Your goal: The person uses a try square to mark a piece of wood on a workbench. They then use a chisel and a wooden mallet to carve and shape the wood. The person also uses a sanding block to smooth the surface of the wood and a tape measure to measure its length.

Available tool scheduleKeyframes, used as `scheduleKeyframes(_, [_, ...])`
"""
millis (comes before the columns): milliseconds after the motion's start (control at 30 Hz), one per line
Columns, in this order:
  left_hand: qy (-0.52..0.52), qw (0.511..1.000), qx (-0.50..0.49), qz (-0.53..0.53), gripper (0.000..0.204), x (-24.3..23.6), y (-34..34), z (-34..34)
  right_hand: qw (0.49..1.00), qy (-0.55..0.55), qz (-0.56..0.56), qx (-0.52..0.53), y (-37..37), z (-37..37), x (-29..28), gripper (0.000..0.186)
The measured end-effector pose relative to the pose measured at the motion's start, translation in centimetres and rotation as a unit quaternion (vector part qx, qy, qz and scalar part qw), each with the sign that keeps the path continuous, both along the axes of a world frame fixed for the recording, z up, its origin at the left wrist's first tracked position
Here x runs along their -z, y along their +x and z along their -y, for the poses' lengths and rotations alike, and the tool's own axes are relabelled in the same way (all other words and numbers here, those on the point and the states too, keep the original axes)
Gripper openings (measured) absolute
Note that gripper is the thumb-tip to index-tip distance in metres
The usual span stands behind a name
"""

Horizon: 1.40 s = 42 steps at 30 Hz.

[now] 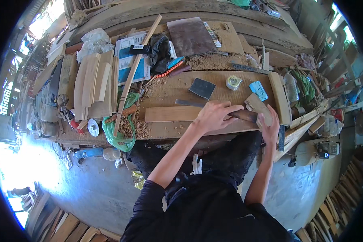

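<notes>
At a cluttered workbench point(165, 90), the left hand point(215, 115) presses a dark tool point(242, 115) flat.
The right hand point(270, 127) pinches a light, stiff wood block point(259, 107), best held by its edges.

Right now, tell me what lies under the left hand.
The left hand presses on a dark tool handle lying across the light wooden slat on the workbench. Whatever sits directly beneath the palm is covered, so the tool's working end cannot be seen.
</notes>
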<state>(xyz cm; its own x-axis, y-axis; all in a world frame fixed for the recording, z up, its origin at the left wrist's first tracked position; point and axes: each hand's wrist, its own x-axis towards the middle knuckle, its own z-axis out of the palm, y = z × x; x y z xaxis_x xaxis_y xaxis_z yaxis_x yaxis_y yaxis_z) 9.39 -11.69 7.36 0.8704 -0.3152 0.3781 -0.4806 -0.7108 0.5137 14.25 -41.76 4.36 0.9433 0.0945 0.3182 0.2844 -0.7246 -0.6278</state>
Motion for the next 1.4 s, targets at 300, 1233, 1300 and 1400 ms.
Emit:
scheduleKeyframes(300, [-0.057, 0.998, -0.002, 0.019, 0.022, 1.5, 0.4, -2.0, 0.973, -0.216, -0.086, 0.004, 1.2, 2.5, 1.7, 0.106])
scheduleKeyframes(1233, [-0.221, 0.96, -0.145, 0.095, 0.02, 3.4, 2.6, -0.7, 0.925, 0.364, -0.049, -0.092, -8.6, -7.3, -5.9, 0.122])
scheduleKeyframes(1300, [-0.226, 0.96, -0.139, 0.09, 0.02, 3.2, 2.5, -0.7, 0.907, 0.409, -0.042, -0.092, -8.4, -8.4, -4.6, 0.126])
scheduleKeyframes(1400, [-0.228, 0.959, -0.144, 0.093, 0.019, 3.3, 2.0, -1.4, 0.968, 0.163, -0.04, -0.184, -7.2, -9.4, -9.5, 0.119])
